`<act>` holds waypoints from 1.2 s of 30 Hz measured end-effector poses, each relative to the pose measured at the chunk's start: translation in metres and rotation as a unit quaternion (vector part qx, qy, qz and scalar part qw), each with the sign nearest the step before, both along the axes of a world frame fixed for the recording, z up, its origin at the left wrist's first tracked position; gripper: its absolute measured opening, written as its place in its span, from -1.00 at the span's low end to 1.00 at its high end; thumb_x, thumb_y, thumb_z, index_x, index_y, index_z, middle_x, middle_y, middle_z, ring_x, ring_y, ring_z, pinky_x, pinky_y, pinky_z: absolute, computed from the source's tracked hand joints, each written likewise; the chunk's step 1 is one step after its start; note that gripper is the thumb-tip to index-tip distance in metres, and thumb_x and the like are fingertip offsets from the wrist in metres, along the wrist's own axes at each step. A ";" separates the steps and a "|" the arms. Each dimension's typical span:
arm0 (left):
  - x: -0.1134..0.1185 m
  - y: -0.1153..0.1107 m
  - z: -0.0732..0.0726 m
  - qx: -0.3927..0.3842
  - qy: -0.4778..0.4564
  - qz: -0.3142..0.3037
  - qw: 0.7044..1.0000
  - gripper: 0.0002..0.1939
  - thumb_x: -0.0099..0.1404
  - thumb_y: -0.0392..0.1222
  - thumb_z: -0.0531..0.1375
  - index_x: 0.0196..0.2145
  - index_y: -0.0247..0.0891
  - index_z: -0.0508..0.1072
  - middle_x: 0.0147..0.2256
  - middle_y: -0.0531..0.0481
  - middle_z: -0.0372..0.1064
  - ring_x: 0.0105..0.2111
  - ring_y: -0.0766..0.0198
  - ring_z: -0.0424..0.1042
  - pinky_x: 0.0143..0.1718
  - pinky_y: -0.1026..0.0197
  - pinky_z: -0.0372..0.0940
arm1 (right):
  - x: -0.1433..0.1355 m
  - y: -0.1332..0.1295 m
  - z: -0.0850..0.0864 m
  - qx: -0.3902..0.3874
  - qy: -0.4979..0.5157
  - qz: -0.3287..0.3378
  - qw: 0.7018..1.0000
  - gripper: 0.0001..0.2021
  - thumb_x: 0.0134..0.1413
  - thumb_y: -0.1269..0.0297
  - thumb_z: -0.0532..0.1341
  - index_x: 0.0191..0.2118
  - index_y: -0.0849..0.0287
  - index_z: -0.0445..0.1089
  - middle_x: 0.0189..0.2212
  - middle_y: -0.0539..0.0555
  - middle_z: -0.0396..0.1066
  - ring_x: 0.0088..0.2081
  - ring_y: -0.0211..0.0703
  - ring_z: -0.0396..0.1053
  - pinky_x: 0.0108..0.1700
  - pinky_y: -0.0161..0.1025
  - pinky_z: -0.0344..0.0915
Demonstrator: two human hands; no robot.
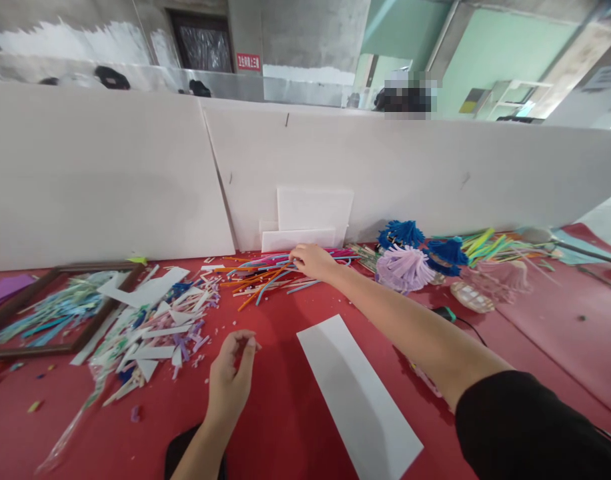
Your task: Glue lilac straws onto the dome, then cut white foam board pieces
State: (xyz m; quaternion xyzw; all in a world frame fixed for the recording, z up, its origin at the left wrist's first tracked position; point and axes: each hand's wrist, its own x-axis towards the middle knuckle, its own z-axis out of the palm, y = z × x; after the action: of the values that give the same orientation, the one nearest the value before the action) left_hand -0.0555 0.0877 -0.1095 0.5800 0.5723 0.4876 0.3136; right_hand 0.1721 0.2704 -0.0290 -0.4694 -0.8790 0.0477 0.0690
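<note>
My right hand reaches forward into a loose pile of coloured pipe cleaners, orange, blue and pink. Its fingers are bent and closed on the pile, partly hiding what lies between them. Nearer to me, my left hand hovers over the red table with its fingers loosely curled. A gap shows between thumb and fingers, and I see nothing held there. A white rectangular strip of board or paper lies flat between my two arms.
White panels stand along the back, with small white boards leaning there. White and coloured scraps and a brown frame lie left. Blue and lilac fringed pieces stand right. A black object is beneath my left forearm.
</note>
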 end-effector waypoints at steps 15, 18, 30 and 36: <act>0.016 -0.013 0.022 0.017 0.158 -0.113 0.981 -0.72 0.35 -0.06 0.13 -0.06 -0.26 0.37 -0.08 -0.09 0.36 -0.17 0.19 0.41 -0.15 0.01 0.35 | 0.008 -0.153 0.012 -0.080 -0.036 -0.132 0.987 -0.69 0.18 0.06 0.15 -0.26 0.23 0.48 -0.24 0.30 0.43 -0.17 0.08 0.42 -0.14 -0.04 0.35; 0.033 -0.032 0.036 0.022 0.203 -0.164 0.965 -0.75 0.39 -0.08 0.06 -0.10 -0.25 0.38 -0.15 -0.08 0.40 -0.15 0.16 0.42 -0.11 -0.02 0.35 | 0.019 -0.212 -0.014 -0.127 -0.040 -0.186 0.973 -0.55 -0.02 -0.08 0.26 -0.15 0.18 0.47 -0.17 0.39 0.42 -0.14 0.30 0.39 -0.15 0.10 0.34; 0.037 -0.066 0.031 0.041 0.419 -0.242 0.874 -0.41 0.21 0.02 0.20 0.16 -0.18 0.25 0.28 -0.24 0.00 0.27 -0.33 -0.14 0.12 -0.37 0.02 | 0.015 -0.222 -0.034 -0.223 0.110 0.128 0.960 -0.23 -0.19 0.40 0.20 0.26 0.20 0.11 0.32 0.23 -0.03 0.34 0.00 -0.15 0.32 0.02 -0.25; 0.019 -0.062 0.023 0.034 0.473 -0.223 0.852 -0.24 0.13 0.14 0.25 0.22 -0.12 0.17 0.24 -0.20 0.10 0.25 -0.25 0.00 0.10 -0.28 0.11 | 0.017 -0.211 -0.044 -0.180 0.124 0.048 0.975 -0.27 -0.04 -0.13 0.23 0.23 0.05 0.17 0.35 0.25 -0.20 0.34 0.25 -0.29 0.27 0.23 -0.30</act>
State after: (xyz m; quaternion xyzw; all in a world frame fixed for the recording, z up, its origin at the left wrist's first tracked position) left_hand -0.0363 0.0262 -0.0863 0.8630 0.4895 0.0908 0.0857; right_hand 0.1893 0.0595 -0.0726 -0.4217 -0.8622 0.2660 0.0896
